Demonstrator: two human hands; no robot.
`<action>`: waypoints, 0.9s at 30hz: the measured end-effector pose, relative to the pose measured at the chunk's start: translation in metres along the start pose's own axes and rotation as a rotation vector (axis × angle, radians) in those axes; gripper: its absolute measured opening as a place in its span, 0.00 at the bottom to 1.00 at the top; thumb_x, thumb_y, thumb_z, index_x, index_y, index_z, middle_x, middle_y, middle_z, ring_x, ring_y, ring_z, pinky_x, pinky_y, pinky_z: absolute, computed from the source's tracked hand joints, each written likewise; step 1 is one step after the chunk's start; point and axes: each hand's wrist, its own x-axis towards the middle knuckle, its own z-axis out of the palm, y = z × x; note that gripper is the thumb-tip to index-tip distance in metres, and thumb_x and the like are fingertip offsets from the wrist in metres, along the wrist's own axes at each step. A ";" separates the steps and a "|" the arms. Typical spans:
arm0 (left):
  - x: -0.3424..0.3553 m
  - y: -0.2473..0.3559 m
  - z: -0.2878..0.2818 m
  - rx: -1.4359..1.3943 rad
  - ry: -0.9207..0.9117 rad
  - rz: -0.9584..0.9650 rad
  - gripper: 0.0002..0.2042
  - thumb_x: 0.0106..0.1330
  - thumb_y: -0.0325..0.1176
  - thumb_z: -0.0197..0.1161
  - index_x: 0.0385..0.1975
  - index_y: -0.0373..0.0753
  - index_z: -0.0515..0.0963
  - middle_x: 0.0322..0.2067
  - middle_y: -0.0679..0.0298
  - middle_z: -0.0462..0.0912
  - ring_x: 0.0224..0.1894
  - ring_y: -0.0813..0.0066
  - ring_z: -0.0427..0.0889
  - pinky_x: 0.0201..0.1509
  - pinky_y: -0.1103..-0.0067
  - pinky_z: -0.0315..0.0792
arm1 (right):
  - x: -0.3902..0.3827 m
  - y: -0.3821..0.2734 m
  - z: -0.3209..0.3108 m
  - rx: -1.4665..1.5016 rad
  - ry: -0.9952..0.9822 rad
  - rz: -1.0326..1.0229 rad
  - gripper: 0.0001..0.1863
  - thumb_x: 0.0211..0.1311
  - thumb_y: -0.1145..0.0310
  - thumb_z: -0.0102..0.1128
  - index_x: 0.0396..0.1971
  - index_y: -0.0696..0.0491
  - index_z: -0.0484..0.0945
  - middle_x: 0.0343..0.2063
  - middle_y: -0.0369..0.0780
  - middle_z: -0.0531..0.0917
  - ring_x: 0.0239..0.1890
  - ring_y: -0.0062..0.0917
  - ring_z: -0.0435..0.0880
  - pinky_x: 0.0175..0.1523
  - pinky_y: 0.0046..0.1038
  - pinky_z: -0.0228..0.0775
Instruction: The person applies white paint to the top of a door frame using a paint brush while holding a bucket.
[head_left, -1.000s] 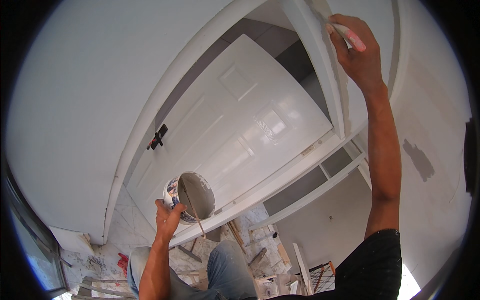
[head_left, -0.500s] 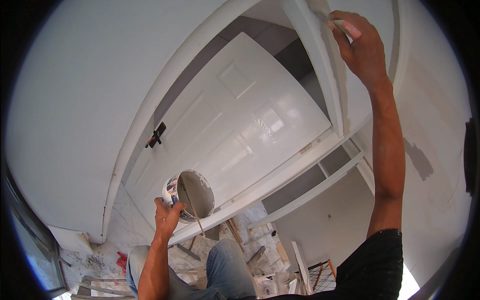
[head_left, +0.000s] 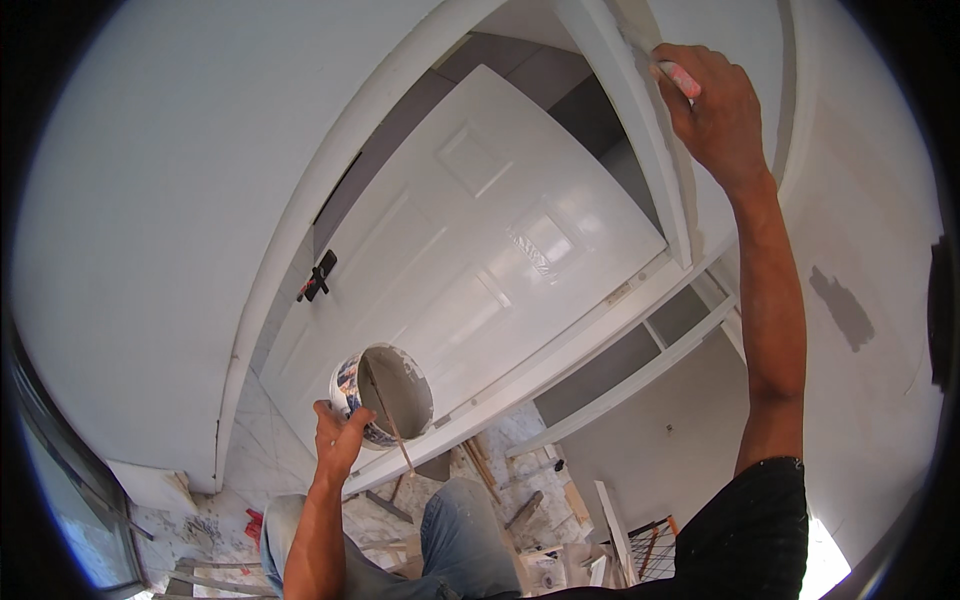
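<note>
My left hand (head_left: 340, 435) grips the near-left rim of a round white bucket (head_left: 348, 385) with coloured print on its side. The bucket is tilted so that its grey-coated inside shows, and a thin stick (head_left: 391, 428) leans out over the rim. Up at the top right, my right hand (head_left: 715, 115) is closed round a small tool with a red and pale handle (head_left: 682, 80). The tool's working end is hard to make out. This hand is beside the upright white door frame (head_left: 640, 130), close to a grey strip along its edge.
Behind the bucket stands a white panelled door (head_left: 430, 240) with a black handle (head_left: 318, 277). A dark grey patch (head_left: 842, 308) marks the right wall. Far below lie wood strips (head_left: 480, 465), a red item (head_left: 254, 525) and an orange-and-black rack (head_left: 655, 545). A window (head_left: 75, 500) is at the left.
My right hand has moved slightly down along the frame with the tool. The whole view has shifted a little, and the bucket stays in my left hand.
</note>
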 end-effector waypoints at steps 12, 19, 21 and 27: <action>-0.002 0.003 0.003 -0.077 -0.002 0.006 0.29 0.51 0.43 0.72 0.42 0.30 0.63 0.39 0.50 0.78 0.42 0.64 0.78 0.49 0.72 0.74 | -0.018 -0.003 -0.002 0.009 -0.002 0.012 0.09 0.62 0.74 0.65 0.41 0.48 0.80 0.31 0.37 0.81 0.33 0.31 0.80 0.40 0.34 0.70; 0.007 -0.013 0.003 -0.025 0.008 0.020 0.30 0.50 0.45 0.73 0.41 0.31 0.64 0.37 0.51 0.78 0.41 0.64 0.77 0.48 0.71 0.74 | 0.020 -0.003 0.001 0.066 0.082 -0.015 0.16 0.60 0.73 0.69 0.48 0.49 0.82 0.43 0.37 0.86 0.43 0.34 0.84 0.49 0.34 0.74; 0.009 -0.016 0.003 -0.036 0.021 0.031 0.29 0.50 0.45 0.73 0.40 0.31 0.64 0.37 0.52 0.78 0.41 0.65 0.77 0.47 0.72 0.74 | 0.015 -0.002 0.005 0.038 0.093 -0.027 0.16 0.60 0.73 0.69 0.48 0.48 0.82 0.43 0.37 0.86 0.43 0.34 0.84 0.49 0.33 0.74; 0.003 -0.007 0.002 -0.076 -0.007 0.024 0.28 0.50 0.44 0.72 0.40 0.31 0.64 0.37 0.54 0.77 0.40 0.67 0.76 0.46 0.73 0.73 | -0.015 -0.004 0.002 -0.018 0.009 0.080 0.20 0.53 0.78 0.69 0.46 0.45 0.81 0.38 0.36 0.85 0.40 0.30 0.83 0.44 0.34 0.70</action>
